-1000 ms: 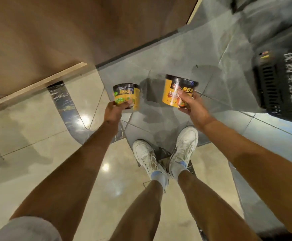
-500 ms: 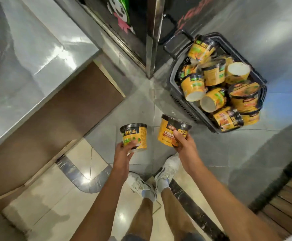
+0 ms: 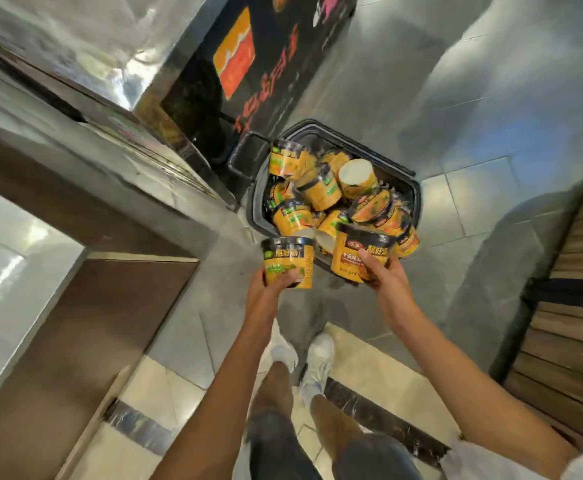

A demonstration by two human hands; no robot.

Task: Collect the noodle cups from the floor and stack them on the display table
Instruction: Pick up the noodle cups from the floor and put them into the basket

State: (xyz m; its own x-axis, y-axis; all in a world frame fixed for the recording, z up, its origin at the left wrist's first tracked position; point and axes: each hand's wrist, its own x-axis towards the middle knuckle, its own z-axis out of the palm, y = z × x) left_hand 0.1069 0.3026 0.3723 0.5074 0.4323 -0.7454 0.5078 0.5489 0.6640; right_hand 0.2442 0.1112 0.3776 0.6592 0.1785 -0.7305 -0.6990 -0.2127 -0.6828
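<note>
The shiny metal tabletop (image 3: 23,258) lies far left of the black plastic shopping basket (image 3: 404,188), with a brown panel below its edge. Just below the basket's near-left corner, the left hand (image 3: 269,285) has its fingers wrapped round the lower half of a yellow noodle cup with a black rim and green label (image 3: 288,261), held upright. To the right of it, overlapping the basket's near rim, the right hand (image 3: 385,275) grips a wider yellow noodle cup with a black rim and red label (image 3: 359,254), thumb across its front, tilted slightly. Behind both, the basket on the grey tiled floor (image 3: 456,109) is heaped with more yellow cups (image 3: 321,188), some on their sides.

The step in hand looks like carrying this pair to the tabletop. To do it well, both cups are best kept level with a firm hold low on the walls, then turned left toward the metal surface and set down flat, one at a time, so a steady stack can start from a square base.

Against half a second ago, the basket sits closer and more central, the cups now overlap its near edge, and the tabletop has slid further to the left margin.
</note>
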